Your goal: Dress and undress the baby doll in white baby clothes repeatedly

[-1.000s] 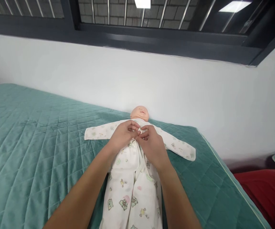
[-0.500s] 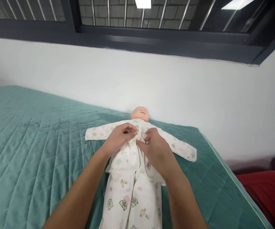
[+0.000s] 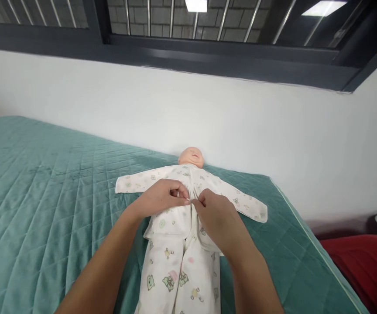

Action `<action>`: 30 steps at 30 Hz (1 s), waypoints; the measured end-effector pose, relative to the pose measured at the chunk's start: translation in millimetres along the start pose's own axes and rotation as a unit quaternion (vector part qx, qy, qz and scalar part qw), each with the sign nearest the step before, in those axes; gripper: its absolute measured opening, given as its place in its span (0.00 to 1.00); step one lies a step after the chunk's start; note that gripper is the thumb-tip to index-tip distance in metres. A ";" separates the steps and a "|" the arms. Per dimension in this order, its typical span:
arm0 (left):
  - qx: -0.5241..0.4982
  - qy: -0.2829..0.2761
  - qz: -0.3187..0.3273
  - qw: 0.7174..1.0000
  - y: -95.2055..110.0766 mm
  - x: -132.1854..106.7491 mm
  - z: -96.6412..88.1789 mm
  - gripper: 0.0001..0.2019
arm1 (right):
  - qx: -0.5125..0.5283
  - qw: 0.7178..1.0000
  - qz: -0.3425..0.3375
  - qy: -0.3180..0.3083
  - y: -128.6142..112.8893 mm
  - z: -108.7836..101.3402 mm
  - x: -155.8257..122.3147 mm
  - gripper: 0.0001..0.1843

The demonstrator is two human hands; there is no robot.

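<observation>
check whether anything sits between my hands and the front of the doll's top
Nothing visible does. The left hand and right hand both rest directly on the printed top at the chest of the doll, fingertips pinching the fabric along its front opening. Only the green quilt lies around it.

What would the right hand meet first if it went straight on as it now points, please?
The right hand would likely meet the left hand first; their fingers nearly touch over the doll's top.
</observation>
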State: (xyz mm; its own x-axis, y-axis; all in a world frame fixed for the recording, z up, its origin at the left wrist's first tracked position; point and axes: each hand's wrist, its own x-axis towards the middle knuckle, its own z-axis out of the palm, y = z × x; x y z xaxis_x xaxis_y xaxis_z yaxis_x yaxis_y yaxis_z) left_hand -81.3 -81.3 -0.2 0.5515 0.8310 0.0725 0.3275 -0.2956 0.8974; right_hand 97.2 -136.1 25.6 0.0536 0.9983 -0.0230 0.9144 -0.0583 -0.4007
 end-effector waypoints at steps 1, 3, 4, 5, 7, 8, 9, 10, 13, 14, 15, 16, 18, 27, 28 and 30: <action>0.000 0.004 0.000 1.000 0.7 0.2 1.2 0.12 | -0.001 1.000 -0.001 0.000 -0.3 0.1 0.3 0.12; -0.006 0.005 0.003 1.000 2.2 -0.4 2.1 0.11 | 0.020 1.000 -0.001 -0.012 0.8 -1.2 2.2 0.12; -0.014 0.005 0.005 1.000 3.0 -1.1 2.1 0.10 | 0.045 0.999 0.002 -0.026 2.4 -2.3 4.0 0.13; -0.024 0.004 0.007 1.000 3.8 -1.8 1.9 0.10 | 0.080 0.996 0.005 -0.042 4.8 -3.5 6.3 0.13; -0.055 0.001 0.012 0.998 5.5 -3.1 1.8 0.10 | 0.170 0.982 0.006 -0.079 11.4 -5.0 11.9 0.15; -0.073 -0.001 0.014 0.997 6.2 -3.6 2.1 0.10 | 0.214 0.973 0.003 -0.093 15.0 -5.0 14.8 0.16; -0.092 -0.003 0.016 0.996 6.9 -3.8 2.7 0.09 | 0.253 0.962 -0.004 -0.103 18.5 -4.5 17.4 0.17; -0.108 -0.005 0.017 0.994 7.6 -3.9 3.6 0.09 | 0.288 0.951 -0.015 -0.111 21.6 -3.5 19.6 0.18; -0.141 -0.004 0.010 0.990 9.0 -3.8 6.1 0.07 | 0.385 0.913 -0.050 -0.124 27.3 1.2 23.0 0.19; -0.147 -0.005 0.006 0.989 9.1 -3.8 6.7 0.07 | 0.415 0.899 -0.057 -0.127 27.7 2.8 23.2 0.19; -0.151 -0.006 0.001 0.989 9.0 -3.8 6.9 0.07 | 0.438 0.888 -0.062 -0.127 27.5 4.3 23.0 0.19; -0.155 -0.008 -0.003 0.988 8.6 -3.8 6.9 0.08 | 0.452 0.881 -0.066 -0.126 26.9 5.6 22.6 0.18; -0.165 -0.011 -0.004 0.986 7.1 -3.8 6.0 0.08 | 0.454 0.880 -0.073 -0.122 24.9 7.1 21.6 0.19; -0.216 -0.010 -0.011 0.976 1.8 -2.5 5.2 0.08 | 0.419 0.895 -0.085 -0.127 23.3 7.3 20.7 0.21; -0.220 -0.010 -0.011 0.975 1.3 -2.1 5.9 0.08 | 0.422 0.893 -0.083 -0.130 23.5 7.6 20.9 0.21; -0.226 -0.009 -0.011 0.974 -0.1 -1.3 6.9 0.08 | 0.430 0.889 -0.077 -0.136 23.8 8.2 21.3 0.20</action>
State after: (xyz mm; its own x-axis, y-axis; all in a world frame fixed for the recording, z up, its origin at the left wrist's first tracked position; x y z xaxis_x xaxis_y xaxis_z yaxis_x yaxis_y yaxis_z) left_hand -76.8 -85.6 -3.4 0.5636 0.8247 0.0469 -0.0292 -0.0369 0.9989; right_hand 116.7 -116.2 8.1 -0.2510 0.9645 -0.0817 0.2511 -0.0167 -0.9678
